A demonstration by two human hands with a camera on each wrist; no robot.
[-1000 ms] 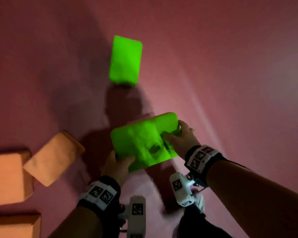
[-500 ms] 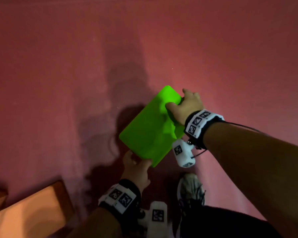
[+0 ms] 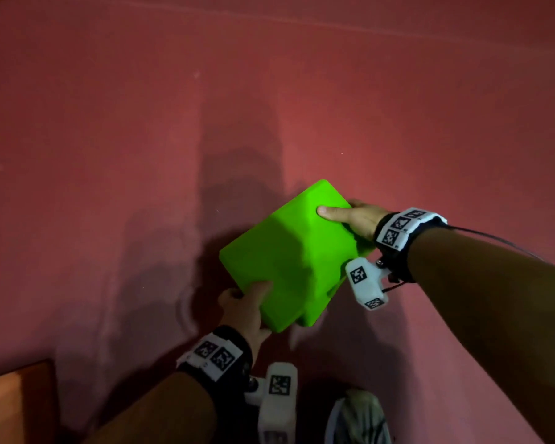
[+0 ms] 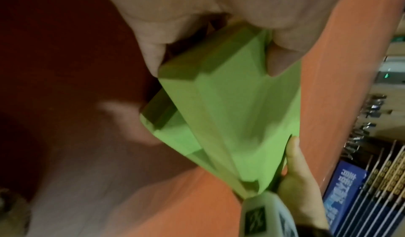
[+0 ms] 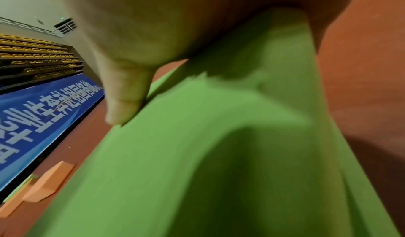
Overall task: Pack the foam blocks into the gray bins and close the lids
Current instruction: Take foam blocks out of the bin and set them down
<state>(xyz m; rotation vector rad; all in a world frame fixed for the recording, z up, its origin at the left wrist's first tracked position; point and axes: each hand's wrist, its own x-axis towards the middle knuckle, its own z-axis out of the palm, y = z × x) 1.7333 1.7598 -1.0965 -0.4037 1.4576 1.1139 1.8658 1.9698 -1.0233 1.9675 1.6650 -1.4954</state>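
Observation:
A stack of two bright green foam blocks (image 3: 289, 254) is held above the red floor in the head view, the lower block peeking out at the bottom right. My left hand (image 3: 247, 309) grips its near left corner, thumb on top. At the far right corner my right hand (image 3: 350, 216) holds the stack, thumb lying across the top face. The left wrist view shows both green blocks (image 4: 230, 119) pinched in my left hand (image 4: 175, 7), with the right hand (image 4: 300, 180) at the other end. Up close in the right wrist view, green foam (image 5: 197, 154) sits under my right hand (image 5: 131, 33). No gray bin is in view.
An orange foam block (image 3: 10, 408) lies at the lower left corner of the head view, and orange blocks (image 5: 50, 182) lie on the floor in the right wrist view. My shoe (image 3: 356, 418) is at the bottom. A blue banner (image 5: 43, 119) and seating stand beyond the red floor (image 3: 141, 123).
Both hands have kept hold of the green foam and turned it. The green block lying on the floor and most orange blocks have left the head view as it swung right.

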